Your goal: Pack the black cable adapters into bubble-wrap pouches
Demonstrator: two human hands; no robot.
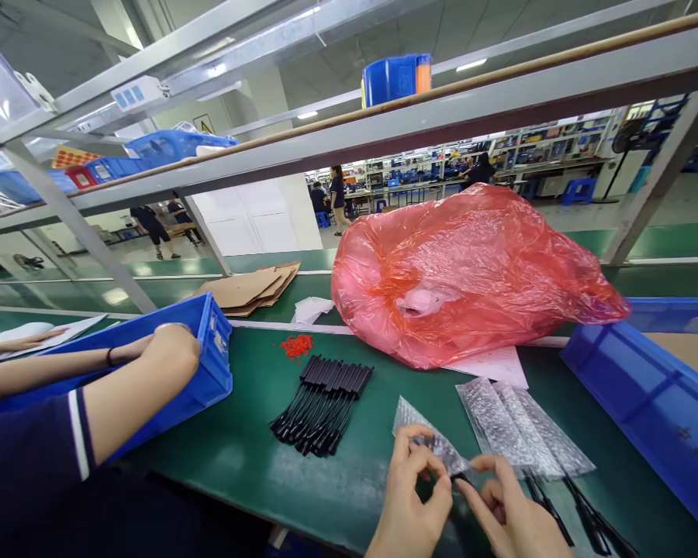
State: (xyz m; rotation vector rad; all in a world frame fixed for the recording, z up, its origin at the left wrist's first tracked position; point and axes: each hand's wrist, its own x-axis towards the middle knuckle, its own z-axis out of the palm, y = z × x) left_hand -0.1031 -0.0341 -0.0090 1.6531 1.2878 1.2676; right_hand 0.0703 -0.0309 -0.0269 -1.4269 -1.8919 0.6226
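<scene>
Close to the table's front edge, my left hand [412, 492] pinches the open end of a bubble-wrap bag [404, 415] between thumb and fingers. My right hand [509, 504] is closed at the same end, its thumb and index finger on a short black cable [459, 478] at the bag's mouth. Most of that cable is hidden by the bag and my fingers. To the right lie several filled bubble-wrap bags [509, 426] with black cable ends [587, 511] sticking out. Left of my hands, several black cables with slim box-shaped ends [337, 377] lie side by side.
Small red pieces [296, 346] are heaped behind the cables. A large red plastic bag [477, 271] bulges at the back. Blue bins stand at left [215, 349] and right [645, 411]; another person's arm [139, 387] reaches into the left one. Flat cardboard [256, 287] lies behind.
</scene>
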